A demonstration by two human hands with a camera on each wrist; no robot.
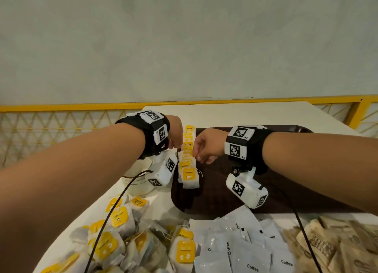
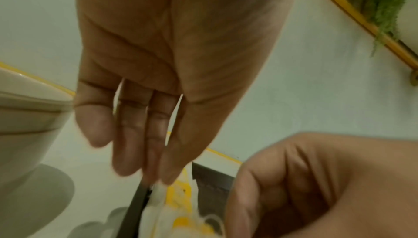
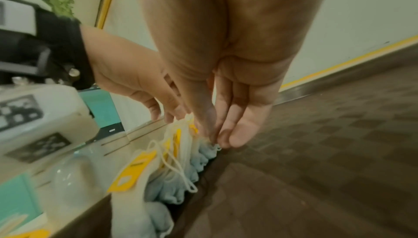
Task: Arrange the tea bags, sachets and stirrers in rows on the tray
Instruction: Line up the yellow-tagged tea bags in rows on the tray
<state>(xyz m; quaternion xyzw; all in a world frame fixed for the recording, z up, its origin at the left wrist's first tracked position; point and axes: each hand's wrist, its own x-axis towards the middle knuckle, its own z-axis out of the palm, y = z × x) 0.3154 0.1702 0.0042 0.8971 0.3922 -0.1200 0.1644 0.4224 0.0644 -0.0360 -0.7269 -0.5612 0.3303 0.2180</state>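
White table [image 1: 235, 113] carries dark brown tray [image 1: 225, 191]; row of tea bags [image 1: 189, 162] stands along tray's left edge; loose tea bag pile [image 1: 122, 242] and coffee sachets [image 1: 241, 250] lie near tray's front; left hand [image 1: 176, 133] and right hand [image 1: 206, 146], fingers straight, press row's opposite sides, gripping nothing.

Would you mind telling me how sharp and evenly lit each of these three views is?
Head view: evenly lit, row of tea bags legible, edges bowed by the wide lens. Left wrist view: dim, soft, left hand smeared. Right wrist view: right hand and tray blurred, no glare.
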